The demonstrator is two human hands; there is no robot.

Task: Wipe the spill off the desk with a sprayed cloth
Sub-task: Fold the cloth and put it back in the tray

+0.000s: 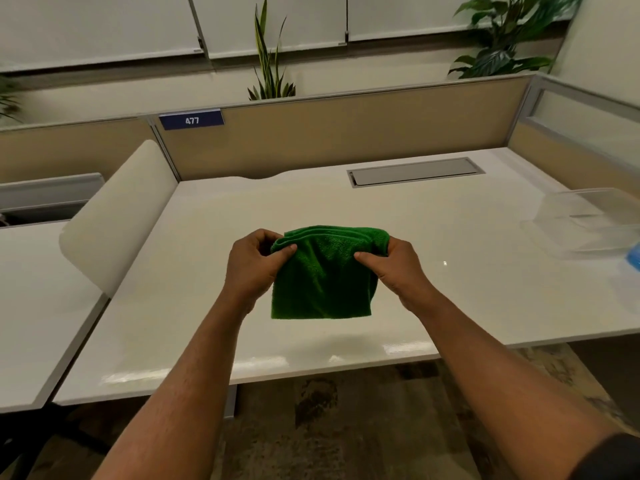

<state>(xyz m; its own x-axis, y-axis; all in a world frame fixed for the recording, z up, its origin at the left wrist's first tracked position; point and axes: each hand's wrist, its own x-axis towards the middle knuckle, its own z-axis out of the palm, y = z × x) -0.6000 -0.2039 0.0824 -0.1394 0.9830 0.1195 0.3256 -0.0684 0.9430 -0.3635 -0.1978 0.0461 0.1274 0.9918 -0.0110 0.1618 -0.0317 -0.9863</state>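
1. Green cloth (323, 275): folded into layers, held up in the air over the near middle of the desk (398, 230), not touching it. A faint shadow lies on the surface under it.
2. Orientation: the folded top edge runs left to right between my hands; the rest hangs down toward me, bottom edge loose and roughly level. Slightly wider than tall as it hangs, so the long axis is side to side.
3. My left hand (254, 263): thumb and fingers pressed together on the cloth's top left corner, thumb on the face nearest me.
4. My right hand (393, 265): pinching the top right corner the same way, thumb lying across the front of the cloth.
5. Desk: white, glossy, glare along the near edge. I cannot pick out a spill on it.
6. Container: a clear plastic tub (585, 216) sits on the desk at far right, well apart from the cloth. Contents too blurred to tell. Something blue (633, 256) shows just beside it at the frame edge.
7. Farther out: closed grey cable hatch (415, 172) set in the desk's back; tan divider behind with a blue tag (191, 120) reading 477; leafy plants (270, 64) beyond it.
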